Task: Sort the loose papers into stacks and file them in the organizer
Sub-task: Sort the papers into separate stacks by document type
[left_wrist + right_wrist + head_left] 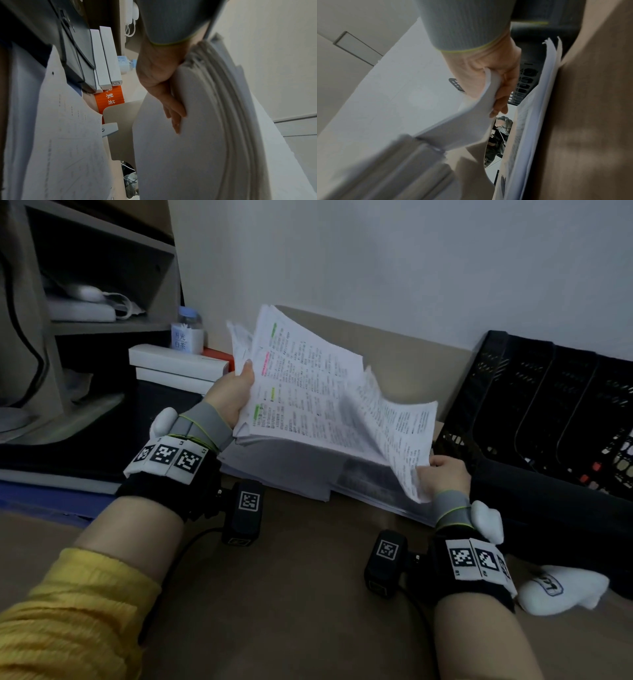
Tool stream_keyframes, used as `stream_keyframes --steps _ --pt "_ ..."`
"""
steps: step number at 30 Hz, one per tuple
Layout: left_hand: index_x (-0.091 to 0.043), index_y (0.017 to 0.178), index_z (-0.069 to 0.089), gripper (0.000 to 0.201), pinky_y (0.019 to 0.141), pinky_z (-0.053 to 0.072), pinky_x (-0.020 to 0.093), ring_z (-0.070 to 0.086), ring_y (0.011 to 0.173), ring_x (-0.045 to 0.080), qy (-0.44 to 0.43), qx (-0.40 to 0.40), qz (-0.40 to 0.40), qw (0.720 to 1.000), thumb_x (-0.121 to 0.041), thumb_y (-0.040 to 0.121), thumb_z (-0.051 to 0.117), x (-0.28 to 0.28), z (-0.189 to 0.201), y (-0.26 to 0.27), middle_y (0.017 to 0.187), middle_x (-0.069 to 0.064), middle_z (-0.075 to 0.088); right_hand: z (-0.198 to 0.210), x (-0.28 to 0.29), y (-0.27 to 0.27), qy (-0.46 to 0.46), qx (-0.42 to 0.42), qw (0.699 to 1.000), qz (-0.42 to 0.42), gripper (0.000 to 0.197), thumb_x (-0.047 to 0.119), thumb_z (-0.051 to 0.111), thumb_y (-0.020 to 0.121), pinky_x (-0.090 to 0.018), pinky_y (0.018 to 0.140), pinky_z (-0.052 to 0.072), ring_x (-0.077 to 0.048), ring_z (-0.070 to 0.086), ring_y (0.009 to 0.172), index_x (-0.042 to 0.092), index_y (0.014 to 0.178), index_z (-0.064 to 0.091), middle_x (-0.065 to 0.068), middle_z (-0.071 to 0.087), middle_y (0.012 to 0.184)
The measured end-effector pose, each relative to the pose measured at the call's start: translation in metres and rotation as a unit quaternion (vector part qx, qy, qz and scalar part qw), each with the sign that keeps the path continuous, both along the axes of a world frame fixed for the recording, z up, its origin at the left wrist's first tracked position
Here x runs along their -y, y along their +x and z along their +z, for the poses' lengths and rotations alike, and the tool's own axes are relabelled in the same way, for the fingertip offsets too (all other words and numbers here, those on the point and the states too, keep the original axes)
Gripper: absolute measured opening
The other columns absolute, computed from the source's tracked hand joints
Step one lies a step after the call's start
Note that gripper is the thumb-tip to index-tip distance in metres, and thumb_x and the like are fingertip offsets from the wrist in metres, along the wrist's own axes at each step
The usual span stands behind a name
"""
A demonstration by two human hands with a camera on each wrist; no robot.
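A thick sheaf of printed papers (308, 392) with green and pink highlighter marks is held up above the table. My left hand (236, 392) grips its left edge, thumb on top, and the fingers (173, 115) lie under the sheaf (214, 121). My right hand (445, 474) pinches the lower right corner of the top sheets (400, 440), which curl upward; in the right wrist view the hand (494, 83) holds that bent sheet (471, 119). More papers (291, 474) lie flat on the table under the sheaf. The black mesh organizer (555, 405) stands at the right.
White boxes (178, 364) and a small bottle (188, 333) sit at the back left by a shelf unit (102, 285). An orange box (109, 100) lies behind them. A white object (561, 587) rests near my right wrist. The brown table (291, 594) runs forward to me.
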State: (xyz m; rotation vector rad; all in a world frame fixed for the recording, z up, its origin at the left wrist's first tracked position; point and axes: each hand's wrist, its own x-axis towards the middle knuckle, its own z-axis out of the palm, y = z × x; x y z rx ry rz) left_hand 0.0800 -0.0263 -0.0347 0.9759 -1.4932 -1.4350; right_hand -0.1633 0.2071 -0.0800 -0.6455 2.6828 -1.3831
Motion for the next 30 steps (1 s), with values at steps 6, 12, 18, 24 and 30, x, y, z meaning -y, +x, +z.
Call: stream_keyframes --steps 6,12,18,24,30 --pt "-0.012 0.136 0.049 0.056 0.098 0.046 0.032 0.062 0.111 0.025 0.006 -0.008 0.007 1.0 -0.051 0.099 0.037 0.006 0.001 0.0 0.132 0.007 0.059 -0.001 0.002 0.001 0.106 0.02 0.994 -0.008 0.041 0.015 0.052 0.092 -0.037 0.087 0.046 -0.037 0.056 0.114 0.015 0.133 0.053 -0.015 0.057 0.13" --pt "-0.011 0.138 0.047 0.052 0.094 0.046 0.029 0.06 0.117 0.028 -0.011 -0.014 0.0 1.0 -0.046 0.101 0.036 0.004 0.001 -0.002 0.134 0.009 0.057 -0.002 0.013 0.006 0.181 0.144 0.967 0.107 0.095 0.005 0.07 0.084 -0.045 0.111 0.03 -0.036 0.025 0.142 0.012 0.154 0.006 -0.015 0.02 0.157" --pt "-0.018 0.133 0.051 0.055 0.091 0.054 0.045 0.069 0.102 0.026 0.015 -0.057 -0.02 0.998 -0.052 0.091 0.043 0.028 -0.007 -0.001 0.117 0.005 0.069 -0.002 0.013 0.004 0.185 0.076 0.976 0.082 0.077 -0.003 0.048 0.089 -0.042 0.099 0.043 -0.039 0.041 0.131 0.022 0.152 0.014 -0.019 0.029 0.151" --pt "-0.016 0.128 0.053 0.07 0.099 0.049 0.045 0.066 0.105 0.024 0.003 -0.026 -0.004 1.0 -0.063 0.078 0.043 0.04 -0.013 -0.005 0.116 0.002 0.069 -0.005 0.01 0.014 0.288 -0.036 0.957 -0.009 0.073 0.011 0.059 0.08 -0.044 0.11 0.025 -0.035 0.02 0.134 0.025 0.144 0.026 -0.01 0.021 0.145" --pt "-0.011 0.126 0.056 0.056 0.096 0.05 0.036 0.065 0.103 0.02 -0.004 -0.032 0.021 0.999 -0.054 0.094 0.04 0.013 -0.002 -0.003 0.117 0.0 0.066 -0.001 0.015 0.025 0.335 -0.087 0.931 0.116 0.069 0.028 0.056 0.087 -0.042 0.116 0.016 -0.031 0.013 0.144 0.032 0.148 0.024 -0.004 0.02 0.156"
